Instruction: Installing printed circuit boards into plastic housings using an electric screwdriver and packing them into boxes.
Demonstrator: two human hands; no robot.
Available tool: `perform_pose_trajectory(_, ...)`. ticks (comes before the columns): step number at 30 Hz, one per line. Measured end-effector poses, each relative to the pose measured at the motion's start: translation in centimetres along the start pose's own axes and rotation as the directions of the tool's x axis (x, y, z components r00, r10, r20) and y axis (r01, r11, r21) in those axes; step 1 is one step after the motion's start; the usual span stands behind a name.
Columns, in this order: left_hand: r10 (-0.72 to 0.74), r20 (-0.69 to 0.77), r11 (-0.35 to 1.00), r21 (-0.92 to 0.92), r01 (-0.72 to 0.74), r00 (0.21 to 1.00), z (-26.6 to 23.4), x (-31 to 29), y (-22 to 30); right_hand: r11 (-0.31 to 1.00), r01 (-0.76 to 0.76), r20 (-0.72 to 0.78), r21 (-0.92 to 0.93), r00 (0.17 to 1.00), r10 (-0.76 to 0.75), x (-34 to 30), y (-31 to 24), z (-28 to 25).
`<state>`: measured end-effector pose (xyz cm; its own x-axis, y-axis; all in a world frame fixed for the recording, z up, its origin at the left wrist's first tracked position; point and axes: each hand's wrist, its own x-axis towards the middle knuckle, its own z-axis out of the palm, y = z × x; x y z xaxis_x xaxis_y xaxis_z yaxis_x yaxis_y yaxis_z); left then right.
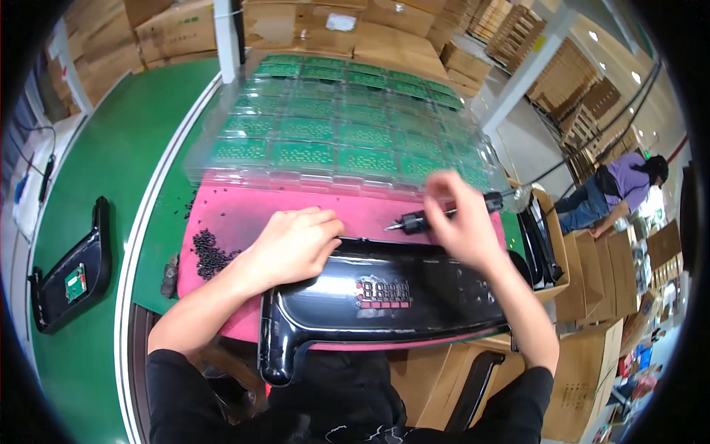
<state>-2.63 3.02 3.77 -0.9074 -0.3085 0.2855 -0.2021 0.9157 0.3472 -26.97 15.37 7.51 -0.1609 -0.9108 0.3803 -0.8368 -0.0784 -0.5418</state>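
A long, glossy black plastic housing [436,296] lies across the near part of a pink mat [296,194], with a leg at its left end and cutouts in the middle. My left hand [296,244] has its fingers curled at the far left edge of this housing, holding it. Just beyond it on the mat, a black electric screwdriver [416,222] lies with its tip toward the left. My right hand [462,222] is over the screwdriver's body, slightly blurred, thumb and forefinger apart. Part of the screwdriver is hidden behind that hand.
Small black screws [211,254] are heaped at the mat's left. Clear trays of green circuit boards [303,153] stand behind it. Another black housing [92,255] with a board is on the left green surface. A cardboard box [556,244] holds black parts at right; a person [617,185] bends beyond.
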Motion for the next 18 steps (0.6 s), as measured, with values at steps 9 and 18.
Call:
perform_pose_trajectory(9, 0.057, -0.073, 0.998, 0.002, -0.057, 0.996, 0.3, -0.3, -0.8, 0.581, -0.268, -0.073, -0.769, 0.938, 0.338, 18.7, 16.9, 4.0)
perform_pose_trajectory(18, 0.090, -0.121, 0.996, -0.003, -0.091, 0.989, 0.7, -0.2, -1.6, 0.472, -0.047, 0.132, -0.880, 0.931, 0.339, 22.2, 19.3, 5.0)
